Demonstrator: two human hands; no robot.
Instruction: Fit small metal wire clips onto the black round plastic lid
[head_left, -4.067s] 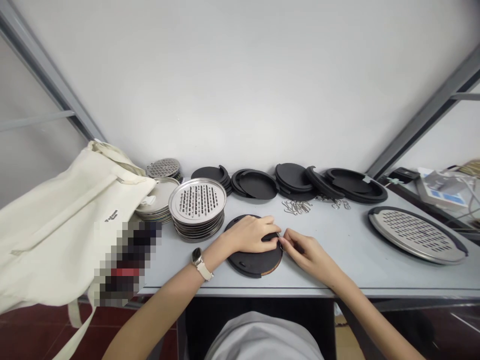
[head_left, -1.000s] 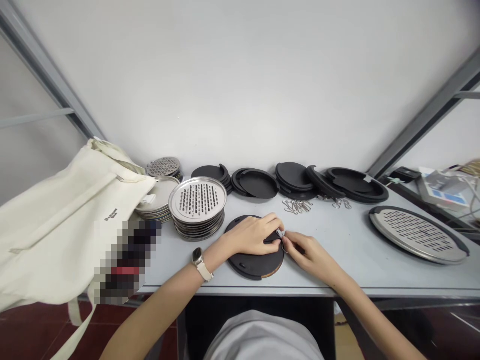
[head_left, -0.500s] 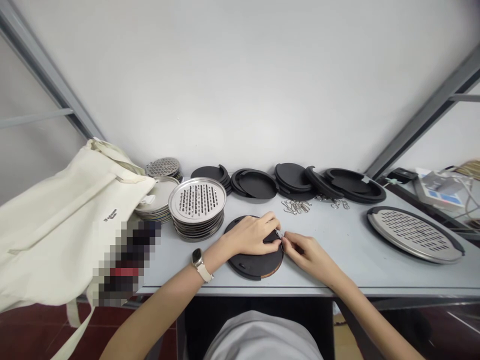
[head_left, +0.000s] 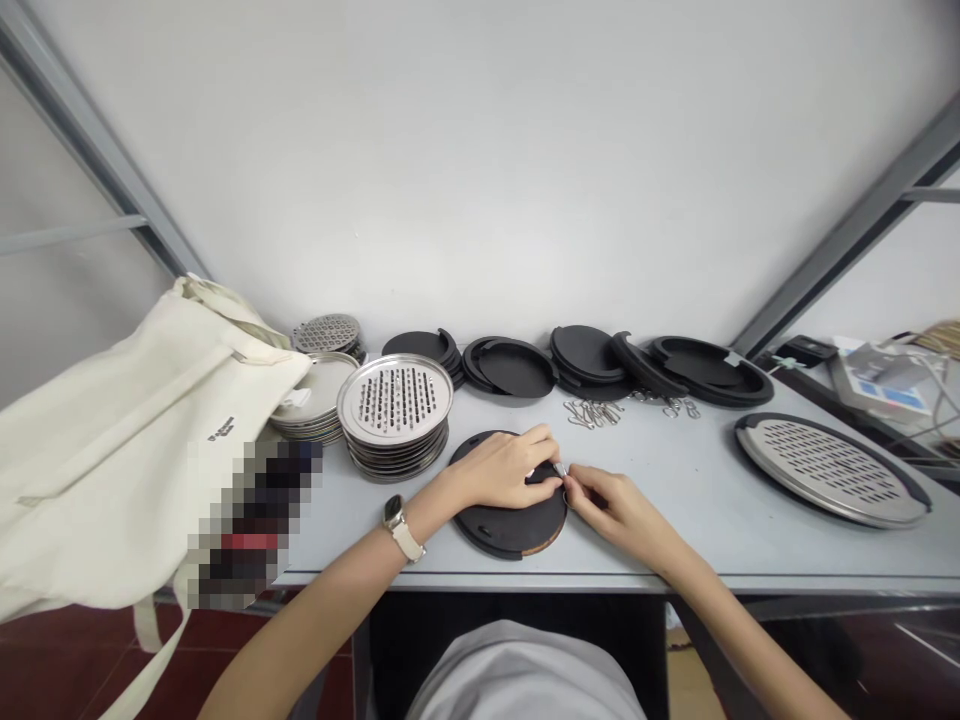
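A round black disc [head_left: 510,530] lies on the grey table before me, with a brown strip along its lower right edge. My left hand [head_left: 510,470] rests over it, thumb and fingertips closed around a small metal hook [head_left: 561,469] at the disc's right edge. From the other side, my right hand [head_left: 604,495] pinches the same hook between thumb and index finger. The fingers cover most of the hook. Close by on the left stands a stack of round metal grater plates [head_left: 395,400].
Loose metal hooks [head_left: 594,413] lie behind my hands. Black round covers [head_left: 517,368] line the wall. At right lies a large slotted metal plate [head_left: 825,465] with a black rim. A cream bag [head_left: 142,430] hangs over the table's left side; the front edge [head_left: 525,583] runs below my forearms.
The metal hook has turned slightly between my fingertips, and my left fingertips have shifted a little. Both hands otherwise stay in place, and the disc has not visibly moved.
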